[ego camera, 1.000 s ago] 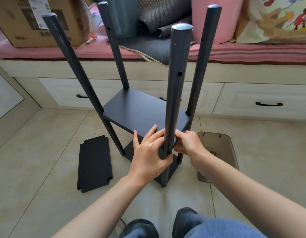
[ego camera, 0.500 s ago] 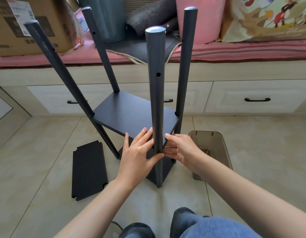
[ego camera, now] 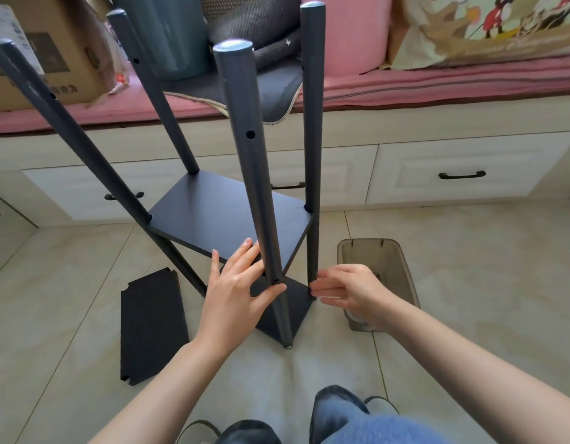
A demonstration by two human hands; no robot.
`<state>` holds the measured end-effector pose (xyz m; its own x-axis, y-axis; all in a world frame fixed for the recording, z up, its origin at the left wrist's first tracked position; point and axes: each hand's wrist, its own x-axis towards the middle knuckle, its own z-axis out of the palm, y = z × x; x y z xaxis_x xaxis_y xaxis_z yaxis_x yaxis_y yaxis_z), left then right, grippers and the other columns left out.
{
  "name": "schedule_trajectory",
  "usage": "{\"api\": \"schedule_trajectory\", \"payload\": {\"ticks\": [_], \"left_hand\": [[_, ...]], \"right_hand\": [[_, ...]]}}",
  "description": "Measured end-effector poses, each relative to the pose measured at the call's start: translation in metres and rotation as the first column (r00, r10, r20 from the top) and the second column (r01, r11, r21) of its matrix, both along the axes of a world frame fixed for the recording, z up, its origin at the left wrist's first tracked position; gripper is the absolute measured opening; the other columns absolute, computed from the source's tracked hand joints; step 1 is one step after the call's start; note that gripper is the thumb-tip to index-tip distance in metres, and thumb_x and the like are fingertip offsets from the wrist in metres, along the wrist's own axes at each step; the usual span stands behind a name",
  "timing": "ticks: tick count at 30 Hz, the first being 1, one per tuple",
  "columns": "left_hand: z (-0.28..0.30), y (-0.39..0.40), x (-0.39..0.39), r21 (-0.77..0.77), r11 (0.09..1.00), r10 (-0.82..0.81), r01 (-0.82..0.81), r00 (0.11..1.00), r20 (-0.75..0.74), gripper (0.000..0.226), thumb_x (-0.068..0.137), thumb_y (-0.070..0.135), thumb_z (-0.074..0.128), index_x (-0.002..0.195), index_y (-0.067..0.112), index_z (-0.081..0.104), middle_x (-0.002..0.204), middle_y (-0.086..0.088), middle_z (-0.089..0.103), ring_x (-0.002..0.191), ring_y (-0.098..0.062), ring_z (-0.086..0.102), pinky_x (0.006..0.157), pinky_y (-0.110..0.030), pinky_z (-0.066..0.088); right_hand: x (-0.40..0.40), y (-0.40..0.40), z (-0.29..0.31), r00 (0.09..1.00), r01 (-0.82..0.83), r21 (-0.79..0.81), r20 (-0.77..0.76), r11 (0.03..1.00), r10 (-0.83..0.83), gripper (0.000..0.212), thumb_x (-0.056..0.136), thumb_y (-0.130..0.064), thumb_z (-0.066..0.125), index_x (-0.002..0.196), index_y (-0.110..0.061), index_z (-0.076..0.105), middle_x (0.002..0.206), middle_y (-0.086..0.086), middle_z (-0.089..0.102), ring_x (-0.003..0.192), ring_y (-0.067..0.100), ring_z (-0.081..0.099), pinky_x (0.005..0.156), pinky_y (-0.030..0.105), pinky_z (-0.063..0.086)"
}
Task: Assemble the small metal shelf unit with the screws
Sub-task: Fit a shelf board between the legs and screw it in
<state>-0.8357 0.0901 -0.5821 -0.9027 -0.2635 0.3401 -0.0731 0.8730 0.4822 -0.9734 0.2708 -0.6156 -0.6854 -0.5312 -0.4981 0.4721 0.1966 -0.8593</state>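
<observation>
The shelf unit (ego camera: 226, 219) stands on the floor, before the drawers. Its near post (ego camera: 254, 187) is steadied by the left hand (ego camera: 235, 293), fingers straight. The right hand (ego camera: 350, 290), fingers relaxed, holds nothing. Probably a screw must be fetched next for the post's hole.

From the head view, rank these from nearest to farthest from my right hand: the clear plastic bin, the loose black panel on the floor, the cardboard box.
From the right hand:
1. Clear plastic bin, just right of it.
2. Loose black panel, on the floor to the left.
3. Cardboard box, up on the bench, far left.
</observation>
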Motion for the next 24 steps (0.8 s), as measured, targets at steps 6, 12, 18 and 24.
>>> {"api": "schedule_trajectory", "payload": {"ticks": [6, 12, 18, 24], "left_hand": [[-0.001, 0.001, -0.006, 0.024, 1.000, 0.010, -0.010, 1.000, -0.003, 0.056, 0.084, 0.054, 0.055, 0.131, 0.027, 0.065, 0.150, 0.007, 0.049, 0.148, -0.013, 0.032, 0.120, -0.044, -0.007], [0.000, 0.003, -0.008, 0.019, 1.000, 0.014, -0.013, 1.000, -0.014, 0.049, 0.085, 0.049, 0.059, 0.128, 0.026, 0.067, 0.149, 0.010, 0.049, 0.147, -0.014, 0.034, 0.122, -0.050, -0.004], [-0.004, 0.005, -0.009, 0.043, 0.999, 0.034, -0.033, 0.999, -0.027, 0.042, 0.088, 0.048, 0.065, 0.128, 0.040, 0.061, 0.149, 0.027, 0.035, 0.148, -0.005, 0.029, 0.118, -0.053, -0.014], [-0.007, 0.008, -0.015, 0.146, 0.989, 0.014, -0.004, 0.998, -0.067, 0.045, 0.086, 0.039, 0.065, 0.126, 0.051, 0.048, 0.152, 0.030, 0.032, 0.150, -0.008, 0.025, 0.124, -0.042, 0.011]], "right_hand": [[-0.032, 0.063, -0.043, 0.982, 0.140, 0.295, -0.165, 0.945, -0.094, 0.017, 0.099, -0.010, 0.055, 0.103, 0.003, 0.066, 0.083, 0.014, 0.076, 0.076, 0.025, 0.071, 0.065, 0.029, 0.055], [-0.055, 0.083, -0.090, 0.960, 0.144, 0.511, -0.281, 0.847, 0.006, 0.013, 0.096, -0.006, 0.057, 0.091, -0.001, 0.068, 0.077, 0.013, 0.074, 0.078, 0.032, 0.070, 0.081, 0.043, 0.059], [-0.081, 0.067, -0.126, 0.835, -0.050, 0.763, -0.322, 0.644, 0.446, 0.012, 0.095, -0.012, 0.058, 0.098, -0.013, 0.069, 0.097, 0.008, 0.072, 0.100, 0.027, 0.066, 0.075, 0.024, 0.042], [-0.098, 0.047, -0.160, 0.798, -0.128, 0.864, -0.202, 0.488, 0.568, 0.023, 0.098, -0.014, 0.048, 0.110, 0.001, 0.061, 0.116, 0.021, 0.063, 0.104, 0.035, 0.063, 0.083, 0.031, 0.047]]}}
